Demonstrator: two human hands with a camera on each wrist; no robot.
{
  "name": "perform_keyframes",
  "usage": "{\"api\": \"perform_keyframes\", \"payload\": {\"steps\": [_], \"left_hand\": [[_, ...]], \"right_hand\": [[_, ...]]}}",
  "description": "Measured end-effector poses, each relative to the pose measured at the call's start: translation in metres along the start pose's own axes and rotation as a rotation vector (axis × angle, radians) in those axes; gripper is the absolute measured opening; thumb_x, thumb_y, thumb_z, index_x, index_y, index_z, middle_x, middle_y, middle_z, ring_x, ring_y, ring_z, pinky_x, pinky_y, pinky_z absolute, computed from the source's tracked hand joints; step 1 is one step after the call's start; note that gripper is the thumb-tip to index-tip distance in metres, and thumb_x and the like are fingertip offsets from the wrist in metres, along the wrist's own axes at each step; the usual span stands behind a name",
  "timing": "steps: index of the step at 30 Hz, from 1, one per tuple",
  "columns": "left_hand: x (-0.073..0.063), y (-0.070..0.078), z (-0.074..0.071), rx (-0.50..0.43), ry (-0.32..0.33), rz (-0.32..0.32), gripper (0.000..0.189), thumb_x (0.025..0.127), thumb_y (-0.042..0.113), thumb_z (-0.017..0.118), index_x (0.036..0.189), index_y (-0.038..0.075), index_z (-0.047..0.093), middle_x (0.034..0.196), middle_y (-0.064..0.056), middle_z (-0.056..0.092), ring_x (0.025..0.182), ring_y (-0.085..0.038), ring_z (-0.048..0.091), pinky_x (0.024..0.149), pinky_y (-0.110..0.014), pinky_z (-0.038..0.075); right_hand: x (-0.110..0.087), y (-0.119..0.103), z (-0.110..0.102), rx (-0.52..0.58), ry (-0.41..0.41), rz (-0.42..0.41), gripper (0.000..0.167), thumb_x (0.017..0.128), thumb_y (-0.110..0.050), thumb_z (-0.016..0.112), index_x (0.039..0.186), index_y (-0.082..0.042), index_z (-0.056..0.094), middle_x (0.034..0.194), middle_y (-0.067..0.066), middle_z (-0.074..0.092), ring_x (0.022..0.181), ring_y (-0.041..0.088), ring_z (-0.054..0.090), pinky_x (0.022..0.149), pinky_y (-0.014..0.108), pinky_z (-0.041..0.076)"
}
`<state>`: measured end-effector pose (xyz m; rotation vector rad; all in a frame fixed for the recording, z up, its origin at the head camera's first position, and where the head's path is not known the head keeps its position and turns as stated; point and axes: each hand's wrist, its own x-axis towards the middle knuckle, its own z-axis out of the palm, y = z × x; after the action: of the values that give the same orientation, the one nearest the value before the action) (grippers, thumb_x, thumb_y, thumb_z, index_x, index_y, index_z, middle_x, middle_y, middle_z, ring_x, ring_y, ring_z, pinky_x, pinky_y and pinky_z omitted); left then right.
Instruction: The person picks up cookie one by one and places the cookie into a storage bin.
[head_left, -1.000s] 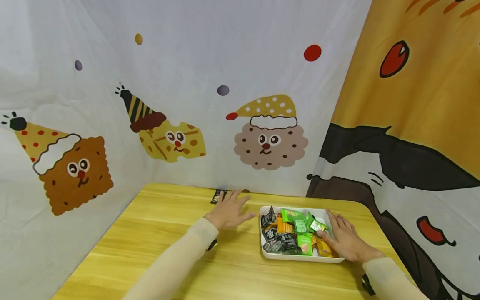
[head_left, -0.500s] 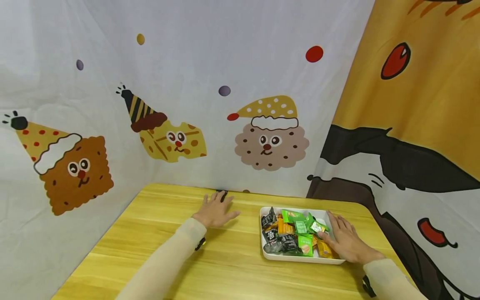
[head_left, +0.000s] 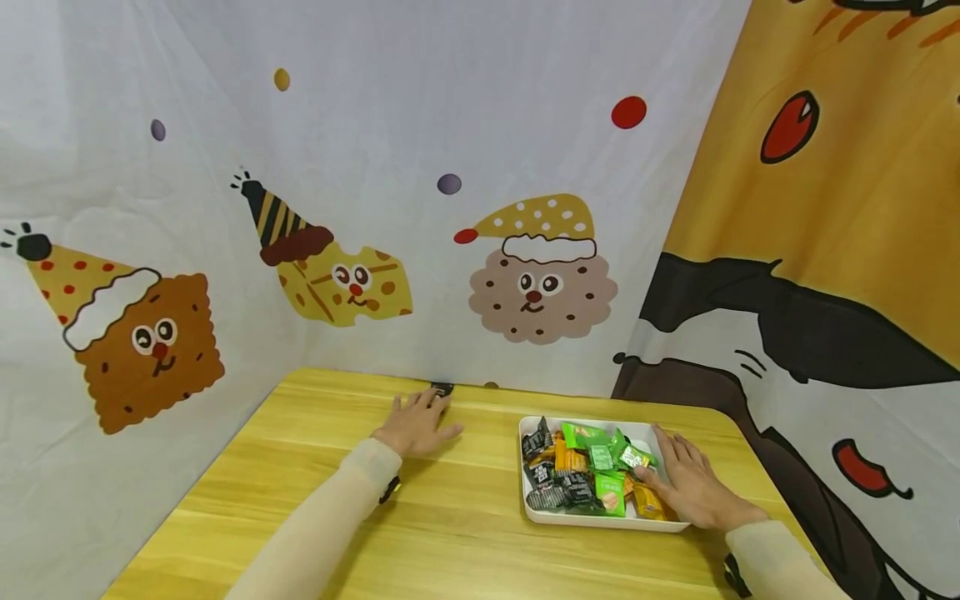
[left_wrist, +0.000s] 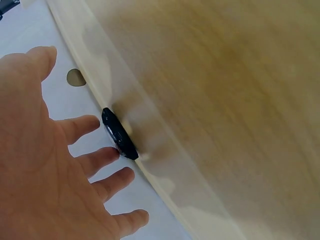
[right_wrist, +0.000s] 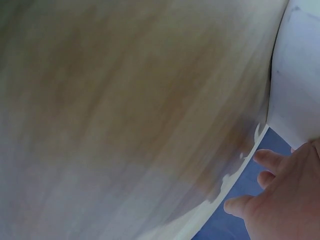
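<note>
Near the far edge of the table, a small black packet [head_left: 442, 388] shows past the fingertips of my left hand [head_left: 415, 423]. That hand is spread, its fingers fairly straight. In the left wrist view the fingertips lie close beside the black packet [left_wrist: 119, 134]; whether they touch it I cannot tell. My right hand [head_left: 693, 483] rests with extended fingers along the right end of a white tray [head_left: 600, 522], the thumb over its rim. Inside the tray lie several small wrapped snacks: black packets [head_left: 577, 487], green packets [head_left: 610, 493] and orange packets [head_left: 647, 500].
The wooden table [head_left: 450, 533] meets a white cloth [head_left: 375, 125] printed with cartoon biscuits at the back and left. An orange-and-black printed cloth [head_left: 825, 208] hangs on the right. The tray's outer wall [right_wrist: 300, 70] shows in the right wrist view.
My left hand has moved left, from the right of the black packet to in front of it, partly covering it. The right hand and the tray have stayed in place.
</note>
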<state>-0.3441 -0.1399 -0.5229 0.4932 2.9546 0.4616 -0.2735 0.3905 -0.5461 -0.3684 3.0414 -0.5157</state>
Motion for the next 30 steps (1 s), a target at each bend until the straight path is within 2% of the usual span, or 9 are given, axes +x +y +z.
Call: {"api": "perform_keyframes", "payload": {"steps": [8, 12, 18, 23, 26, 30], "left_hand": [[0.0, -0.003, 0.002, 0.015, -0.014, -0.012, 0.078, 0.121, 0.063, 0.053, 0.181, 0.015, 0.044, 0.19, -0.021, 0.035, 0.174, -0.053, 0.037, 0.141, -0.082, 0.022], [0.001, -0.004, 0.0, 0.02, -0.003, -0.012, 0.077, 0.121, 0.06, 0.055, 0.18, 0.012, 0.044, 0.187, -0.025, 0.038, 0.17, -0.055, 0.042, 0.139, -0.079, 0.032], [0.002, -0.004, -0.001, 0.027, 0.047, -0.002, 0.072, 0.121, 0.052, 0.06, 0.178, 0.009, 0.047, 0.181, -0.031, 0.044, 0.162, -0.054, 0.052, 0.129, -0.076, 0.048], [0.005, -0.002, 0.0, 0.082, 0.093, 0.005, 0.065, 0.119, 0.047, 0.067, 0.167, 0.004, 0.059, 0.165, -0.03, 0.058, 0.143, -0.048, 0.066, 0.113, -0.068, 0.062], [0.007, -0.001, 0.0, 0.103, 0.113, 0.004, 0.062, 0.118, 0.044, 0.071, 0.16, -0.001, 0.064, 0.158, -0.03, 0.061, 0.135, -0.045, 0.07, 0.107, -0.064, 0.066], [0.009, 0.003, 0.002, 0.097, 0.134, 0.0, 0.062, 0.116, 0.037, 0.076, 0.16, -0.004, 0.064, 0.161, -0.032, 0.058, 0.132, -0.046, 0.072, 0.105, -0.06, 0.069]], "right_hand": [[-0.001, 0.001, 0.002, 0.002, -0.006, 0.004, 0.1, 0.121, -0.061, 0.053, 0.186, 0.0, 0.009, 0.18, 0.05, 0.025, 0.166, 0.077, 0.019, 0.127, 0.096, 0.017], [-0.001, 0.002, 0.002, 0.0, -0.007, 0.01, 0.1, 0.12, -0.062, 0.053, 0.186, 0.0, 0.009, 0.181, 0.05, 0.024, 0.166, 0.077, 0.019, 0.128, 0.095, 0.017], [0.0, 0.001, 0.001, -0.011, -0.008, 0.013, 0.101, 0.12, -0.063, 0.052, 0.185, 0.001, 0.008, 0.181, 0.05, 0.025, 0.165, 0.077, 0.021, 0.128, 0.095, 0.018], [0.0, 0.0, 0.0, -0.011, -0.004, 0.007, 0.101, 0.12, -0.063, 0.052, 0.185, 0.001, 0.008, 0.18, 0.051, 0.025, 0.165, 0.078, 0.021, 0.128, 0.095, 0.018], [0.001, 0.0, 0.0, -0.007, -0.005, 0.003, 0.101, 0.121, -0.063, 0.052, 0.186, 0.001, 0.007, 0.18, 0.051, 0.025, 0.165, 0.078, 0.02, 0.128, 0.095, 0.017], [0.001, 0.001, 0.002, -0.006, -0.005, 0.004, 0.102, 0.12, -0.063, 0.052, 0.186, 0.001, 0.007, 0.181, 0.05, 0.024, 0.165, 0.078, 0.02, 0.129, 0.095, 0.017]]}}
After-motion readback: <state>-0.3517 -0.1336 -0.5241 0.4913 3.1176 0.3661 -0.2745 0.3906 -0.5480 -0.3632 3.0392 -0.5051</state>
